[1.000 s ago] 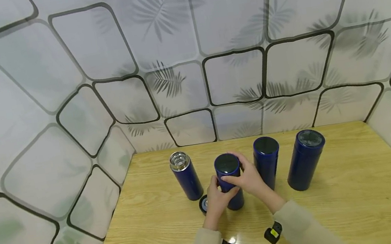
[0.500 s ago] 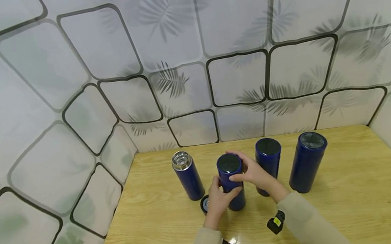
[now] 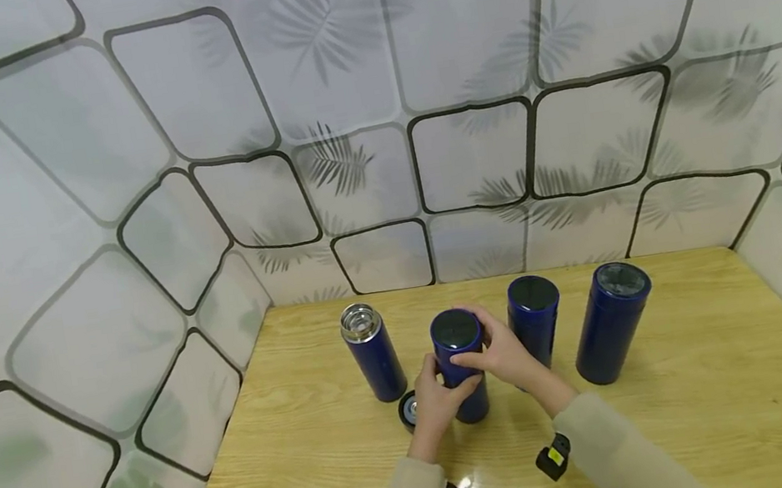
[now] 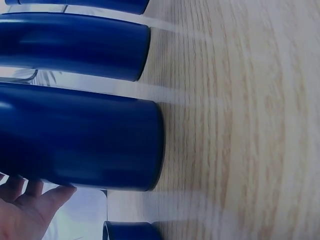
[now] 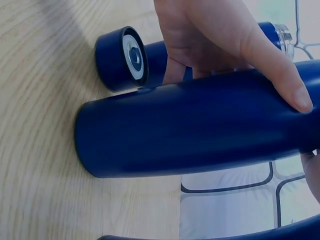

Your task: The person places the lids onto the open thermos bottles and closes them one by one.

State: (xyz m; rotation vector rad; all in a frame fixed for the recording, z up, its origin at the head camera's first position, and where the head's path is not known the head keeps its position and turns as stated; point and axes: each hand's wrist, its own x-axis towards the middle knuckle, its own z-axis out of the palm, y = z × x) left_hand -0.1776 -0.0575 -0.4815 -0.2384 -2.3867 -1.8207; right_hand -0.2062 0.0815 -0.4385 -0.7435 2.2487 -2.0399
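Observation:
A capped dark blue thermos [image 3: 455, 330] stands upright on the table between both hands. My left hand [image 3: 439, 400] grips its body from the left, the thumb across the front in the right wrist view. Around the thermos's top, my right hand [image 3: 505, 355] holds on with the thumb in front and fingers behind. To the left stands an uncapped thermos [image 3: 379, 368] with a bare steel neck. Its likely lid [image 5: 134, 57], a blue cap showing its inner side, lies on the table beside the held thermos, partly hidden by my left hand in the head view.
Two more capped blue thermoses stand to the right: a nearer thermos [image 3: 535, 311], partly behind my right hand, and a farther thermos [image 3: 610, 329]. The wooden table [image 3: 746, 385] meets a patterned wall covering [image 3: 481, 239] at its back edge.
My right hand shifts slightly to the right around the thermos's top, its thumb sliding right and then a little back left. The left hand and the thermoses stay in place.

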